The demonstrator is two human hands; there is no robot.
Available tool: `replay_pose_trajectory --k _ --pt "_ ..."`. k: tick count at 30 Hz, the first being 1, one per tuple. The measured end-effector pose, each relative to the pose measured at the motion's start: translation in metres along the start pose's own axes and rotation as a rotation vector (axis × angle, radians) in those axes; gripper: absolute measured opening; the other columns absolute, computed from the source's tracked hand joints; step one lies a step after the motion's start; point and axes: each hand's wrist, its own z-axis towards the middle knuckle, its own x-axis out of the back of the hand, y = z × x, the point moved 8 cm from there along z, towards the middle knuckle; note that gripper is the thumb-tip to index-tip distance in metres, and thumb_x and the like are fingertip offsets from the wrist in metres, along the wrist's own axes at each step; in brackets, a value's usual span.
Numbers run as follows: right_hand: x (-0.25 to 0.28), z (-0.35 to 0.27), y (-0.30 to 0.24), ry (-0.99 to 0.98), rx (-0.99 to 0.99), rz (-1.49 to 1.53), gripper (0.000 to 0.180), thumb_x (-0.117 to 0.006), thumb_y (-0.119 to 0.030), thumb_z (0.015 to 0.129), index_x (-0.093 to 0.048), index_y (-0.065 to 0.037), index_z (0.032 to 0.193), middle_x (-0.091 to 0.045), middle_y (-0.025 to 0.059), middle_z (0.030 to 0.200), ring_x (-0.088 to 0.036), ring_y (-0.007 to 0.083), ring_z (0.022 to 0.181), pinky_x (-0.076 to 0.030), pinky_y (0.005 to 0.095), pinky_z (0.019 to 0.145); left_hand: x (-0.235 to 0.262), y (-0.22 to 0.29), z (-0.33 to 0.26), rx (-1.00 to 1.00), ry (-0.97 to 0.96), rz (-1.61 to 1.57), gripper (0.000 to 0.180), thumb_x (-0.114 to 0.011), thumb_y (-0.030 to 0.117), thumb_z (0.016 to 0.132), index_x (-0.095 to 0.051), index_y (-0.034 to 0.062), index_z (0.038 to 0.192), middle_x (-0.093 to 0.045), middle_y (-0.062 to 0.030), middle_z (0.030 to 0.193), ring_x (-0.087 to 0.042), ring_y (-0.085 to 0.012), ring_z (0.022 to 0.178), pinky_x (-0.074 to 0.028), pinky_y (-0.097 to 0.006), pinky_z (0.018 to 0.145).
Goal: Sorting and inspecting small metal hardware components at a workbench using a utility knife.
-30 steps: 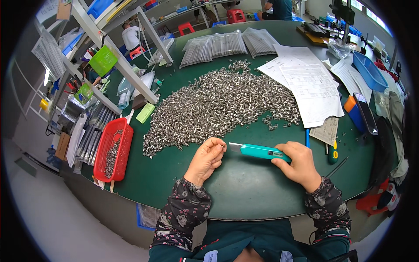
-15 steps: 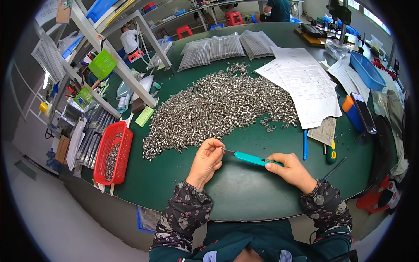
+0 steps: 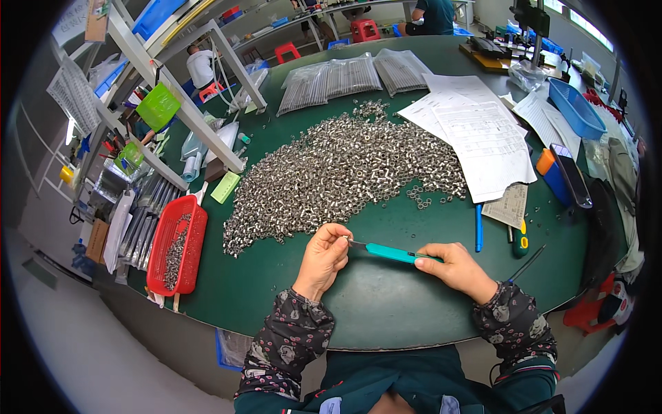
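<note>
Pinching a tiny metallic piece (image 3: 347, 239) between thumb and fingers, a worker's bare left hand (image 3: 323, 257) meets the steel blade of a slim teal-handled utility knife (image 3: 392, 252), gripped around its handle by the right hand (image 3: 452, 265). The hands are apart, bridged by the knife, which hangs over the bare near stretch of a dark green tabletop (image 3: 386, 303). Whether the blade touches the piece or sits just beside it cannot be told from where we stand.

The sharpest risk is to the left thumb and forefinger, ungloved and right at the blade's end: a push too hard, or a piece turning in the pinch, could send the edge into skin. Something this small could also spring loose and be lost among its lookalikes.

Just beyond the left hand spreads a broad heap of small, shiny metal rings (image 3: 338, 172); a careless knuckle might scatter its loose front edge. White printed sheets (image 3: 486, 138) lie against the heap's right flank, where a tug could drag rings along. Farther left, a red perforated plastic basket (image 3: 196, 248) holding more small metal parts stands at the table's edge, vulnerable to a stray elbow.
</note>
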Motion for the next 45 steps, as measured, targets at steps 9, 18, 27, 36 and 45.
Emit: replay_pose_trajectory --k 9,18,27,36,45 --pt "0.011 -0.002 -0.014 0.163 0.116 -0.223 0.031 -0.059 -0.034 0.075 -0.063 -0.005 0.086 -0.061 0.0129 0.074 -0.057 0.0303 0.069 -0.043 0.0382 0.059 0.003 -0.003 0.001 0.053 0.023 0.003 0.009 -0.05 0.006 0.085 -0.051 0.0019 0.093 -0.05 0.0001 0.071 -0.031 -0.0007 0.046 -0.022 -0.015 0.038" --pt "0.017 -0.01 -0.031 0.288 0.258 -0.397 0.027 -0.062 -0.027 0.072 -0.061 -0.003 0.085 -0.057 0.0123 0.07 -0.056 0.0297 0.066 -0.043 0.0377 0.057 0.005 -0.005 0.0 0.078 0.013 0.014 0.009 -0.049 0.006 0.085 -0.052 0.0013 0.093 -0.052 -0.0013 0.071 -0.031 -0.0003 0.045 -0.022 -0.015 0.037" --pt "0.019 -0.019 -0.051 0.431 0.453 -0.564 0.024 -0.065 -0.023 0.068 -0.058 -0.006 0.083 -0.047 0.0073 0.063 -0.051 0.0241 0.06 -0.04 0.0347 0.05 0.006 -0.006 0.0 0.11 -0.003 -0.004 0.01 -0.049 0.006 0.086 -0.052 0.0014 0.093 -0.052 -0.0018 0.071 -0.03 -0.0003 0.044 -0.021 -0.015 0.037" --pt "0.026 -0.026 -0.064 0.57 0.621 -0.612 0.026 -0.068 -0.017 0.063 -0.056 -0.006 0.083 -0.044 0.0059 0.063 -0.047 0.0221 0.058 -0.038 0.0333 0.049 0.009 -0.009 -0.001 0.16 0.047 -0.092 0.01 -0.048 0.009 0.087 -0.052 0.0022 0.093 -0.051 -0.0019 0.074 -0.028 0.0 0.043 -0.02 -0.013 0.036" --pt "0.029 -0.017 -0.047 0.466 0.394 -0.541 0.026 -0.067 -0.02 0.067 -0.058 -0.005 0.085 -0.052 0.0089 0.065 -0.052 0.0262 0.061 -0.04 0.0353 0.052 0.014 -0.007 0.001 0.133 0.097 -0.119 0.01 -0.045 0.012 0.089 -0.051 0.0055 0.093 -0.048 -0.0007 0.076 -0.028 0.0002 0.043 -0.021 -0.013 0.036"
